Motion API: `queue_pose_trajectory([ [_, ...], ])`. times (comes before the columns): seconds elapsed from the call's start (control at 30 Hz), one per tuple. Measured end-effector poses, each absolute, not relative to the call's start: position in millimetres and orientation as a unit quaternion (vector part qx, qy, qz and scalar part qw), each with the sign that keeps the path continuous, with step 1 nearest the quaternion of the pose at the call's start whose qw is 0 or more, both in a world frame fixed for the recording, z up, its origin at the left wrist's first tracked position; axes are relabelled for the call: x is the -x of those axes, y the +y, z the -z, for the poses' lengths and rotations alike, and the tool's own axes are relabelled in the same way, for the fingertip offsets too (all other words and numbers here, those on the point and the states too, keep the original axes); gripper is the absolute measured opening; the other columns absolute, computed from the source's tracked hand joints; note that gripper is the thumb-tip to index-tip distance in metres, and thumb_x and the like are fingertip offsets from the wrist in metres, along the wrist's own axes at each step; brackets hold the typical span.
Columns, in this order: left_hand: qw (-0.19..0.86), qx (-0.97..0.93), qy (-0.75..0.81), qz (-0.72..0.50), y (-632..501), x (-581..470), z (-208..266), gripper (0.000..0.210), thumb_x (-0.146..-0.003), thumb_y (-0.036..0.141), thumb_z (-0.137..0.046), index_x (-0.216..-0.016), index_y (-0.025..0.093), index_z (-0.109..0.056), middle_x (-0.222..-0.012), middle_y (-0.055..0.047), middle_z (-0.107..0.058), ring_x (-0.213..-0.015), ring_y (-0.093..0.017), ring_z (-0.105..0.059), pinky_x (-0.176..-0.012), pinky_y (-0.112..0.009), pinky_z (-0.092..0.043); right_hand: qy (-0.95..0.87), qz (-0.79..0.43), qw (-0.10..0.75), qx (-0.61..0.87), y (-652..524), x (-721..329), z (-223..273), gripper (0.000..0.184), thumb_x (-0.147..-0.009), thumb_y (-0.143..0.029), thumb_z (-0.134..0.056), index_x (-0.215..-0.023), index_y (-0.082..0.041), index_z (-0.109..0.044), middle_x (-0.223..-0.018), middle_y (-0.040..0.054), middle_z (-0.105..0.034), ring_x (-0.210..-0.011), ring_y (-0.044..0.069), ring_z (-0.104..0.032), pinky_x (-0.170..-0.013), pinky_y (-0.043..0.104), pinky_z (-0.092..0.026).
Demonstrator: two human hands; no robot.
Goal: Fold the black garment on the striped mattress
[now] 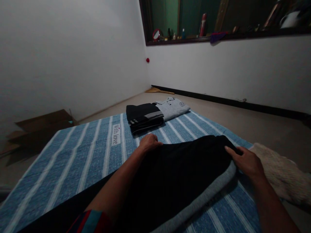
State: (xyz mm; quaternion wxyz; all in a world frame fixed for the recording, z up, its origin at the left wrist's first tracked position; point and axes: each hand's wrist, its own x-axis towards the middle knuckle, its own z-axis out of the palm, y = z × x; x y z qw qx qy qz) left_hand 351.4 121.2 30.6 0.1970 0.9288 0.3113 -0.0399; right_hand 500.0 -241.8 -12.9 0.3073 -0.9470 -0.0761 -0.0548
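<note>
Black pants (184, 171) with a grey side stripe lie stretched across the blue striped cloth in front of me. My left hand (149, 143) is closed on their far edge, left of the middle. At the far right corner, my right hand (246, 160) pinches the fabric between thumb and fingers. Beyond my left hand sits a folded black garment (143, 113) with a grey panel. Behind it and to its right, partly covered, is a folded light grey polo shirt (173, 106) with dark trim on its collar.
The striped cloth (97, 155) carries a "With love" label. A cardboard box (46, 124) stands on the floor at left. A beige shaggy mat (279, 171) lies at right. A broom (157, 90) rests by the wall. Bottles and a round mirror (156, 34) line the window ledge.
</note>
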Motion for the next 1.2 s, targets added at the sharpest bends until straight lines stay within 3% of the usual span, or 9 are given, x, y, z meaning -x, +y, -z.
queue_pose_trajectory([
  [0.17,0.275,-0.911,0.306,0.038,122,-353,-30,0.021,-0.063,0.037,-0.069,-0.072,0.018,-0.070,-0.071,-0.002,-0.066,-0.073,-0.019,-0.061,-0.058,-0.024,-0.040,-0.095,0.023,0.336,0.937,-245,-512,10,0.057,-0.063,-0.068,-0.060,-0.086,-0.017,-0.069,-0.092,0.0136,-0.069,-0.086,0.033,-0.063,-0.074,0.043,-0.047],
  [0.43,0.454,-0.828,0.324,0.063,122,-355,-23,0.011,-0.063,0.027,-0.068,-0.065,0.016,-0.068,-0.061,-0.001,-0.065,-0.058,-0.015,-0.060,-0.053,-0.024,-0.045,-0.135,-0.141,0.471,0.860,-242,-522,0,0.046,-0.061,-0.054,-0.070,-0.087,-0.016,-0.069,-0.083,0.0092,-0.070,-0.076,0.028,-0.066,-0.065,0.037,-0.050],
  [0.63,0.517,-0.787,0.337,0.009,131,-346,-30,0.009,-0.067,0.025,-0.064,-0.067,0.015,-0.065,-0.062,-0.001,-0.065,-0.058,-0.015,-0.060,-0.058,-0.026,-0.049,-0.110,-0.080,0.522,0.842,-242,-511,-11,0.040,-0.057,-0.049,-0.073,-0.081,-0.018,-0.068,-0.073,0.0044,-0.069,-0.068,0.025,-0.064,-0.059,0.033,-0.049],
  [0.9,0.443,-0.813,0.374,-0.048,133,-351,-11,0.009,-0.070,0.022,-0.061,-0.069,0.014,-0.065,-0.056,0.000,-0.061,-0.054,-0.014,-0.058,-0.054,-0.025,-0.047,-0.112,-0.029,0.483,0.868,-233,-524,14,0.043,-0.057,-0.053,-0.069,-0.077,-0.016,-0.068,-0.075,0.0058,-0.068,-0.072,0.027,-0.063,-0.064,0.035,-0.046],
  [1.2,0.300,-0.894,0.328,-0.061,131,-352,-11,0.019,-0.074,0.026,-0.059,-0.084,0.016,-0.071,-0.077,-0.005,-0.069,-0.081,-0.021,-0.063,-0.070,-0.026,-0.046,-0.080,0.017,0.504,0.860,-232,-524,16,0.038,-0.055,-0.049,-0.070,-0.078,-0.018,-0.066,-0.077,0.0044,-0.068,-0.077,0.026,-0.063,-0.070,0.036,-0.048],
])
